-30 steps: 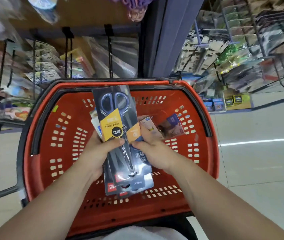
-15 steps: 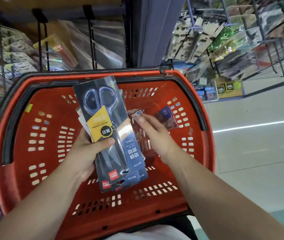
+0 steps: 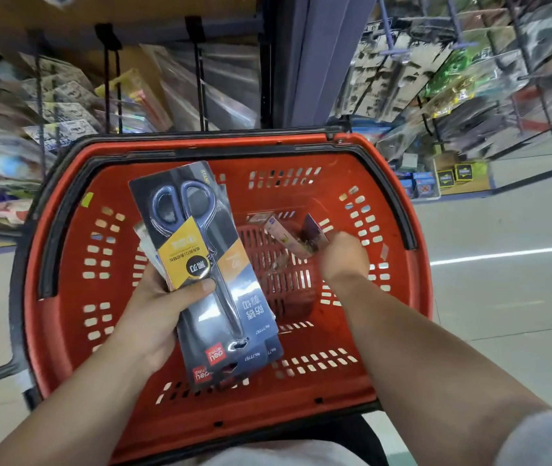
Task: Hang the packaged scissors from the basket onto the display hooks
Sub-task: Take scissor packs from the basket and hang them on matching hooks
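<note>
Both forearms [image 3: 419, 348] are bare, as are the left hand [image 3: 153, 317] and the right hand [image 3: 345, 257]. At five o'clock a short, pale grey sleeve [image 3: 550, 438] covers the right upper arm. At six o'clock lies a strip of light grey-white cloth [image 3: 268, 457], too blurred to tell which garment.

We grip the scissors packs [image 3: 234, 264] in our left hand [image 3: 153, 312], thumb clamped across their front, forearm angled inward, while our right hand [image 3: 343, 255] reaches forward and down, fingers curled, too blurred to tell whether it holds anything.
</note>
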Demonstrator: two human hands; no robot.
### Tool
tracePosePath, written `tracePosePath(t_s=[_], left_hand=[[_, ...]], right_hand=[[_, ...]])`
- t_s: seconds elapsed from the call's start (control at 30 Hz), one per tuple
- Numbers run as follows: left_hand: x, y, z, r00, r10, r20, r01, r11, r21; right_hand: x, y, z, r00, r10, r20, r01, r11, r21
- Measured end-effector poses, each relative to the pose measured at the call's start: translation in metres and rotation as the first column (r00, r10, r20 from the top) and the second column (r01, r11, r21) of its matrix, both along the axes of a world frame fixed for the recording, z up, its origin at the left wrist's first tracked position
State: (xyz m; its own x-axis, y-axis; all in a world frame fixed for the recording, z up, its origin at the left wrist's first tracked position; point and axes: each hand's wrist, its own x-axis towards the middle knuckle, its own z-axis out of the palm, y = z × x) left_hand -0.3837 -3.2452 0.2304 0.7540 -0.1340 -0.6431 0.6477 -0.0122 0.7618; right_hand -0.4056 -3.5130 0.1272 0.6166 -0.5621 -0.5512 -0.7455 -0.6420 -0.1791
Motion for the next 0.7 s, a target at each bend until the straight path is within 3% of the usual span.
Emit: tracePosePath(t_s=[0.17,0.27,0.37,0.5,0.63,0.7], left_hand=[[-0.004,0.007,0.005,0.998,0.062,-0.024,-0.062,0.998,0.016],[-0.002,0.010,0.011,0.998,0.051,-0.043,-0.050,0.999,0.010],[-0.002,0.009,0.020,0.997,0.060,-0.050,-0.060,0.998,-0.003],[-0.001,0.005,0.036,1.000,0.026,-0.007,-0.026,1.000,-0.001],[-0.001,-0.003,0.047,0.999,-0.033,0.038,0.033,0.999,0.005],[-0.002,-0.010,0.053,0.999,-0.021,0.025,0.021,0.999,-0.027]], right_hand=[[0.004,-0.001,0.028,0.925,-0.052,0.377,0.008,0.993,0.117],[-0.003,-0.018,0.078,0.814,-0.157,0.559,-0.053,0.939,0.340],[-0.007,-0.037,0.132,0.743,-0.337,0.578,-0.066,0.823,0.564],[0.004,-0.049,0.181,0.571,-0.612,0.548,-0.121,0.597,0.793],[0.018,-0.013,0.189,0.626,-0.585,0.516,-0.120,0.581,0.805],[0.021,0.013,0.180,0.678,-0.503,0.536,-0.146,0.623,0.768]])
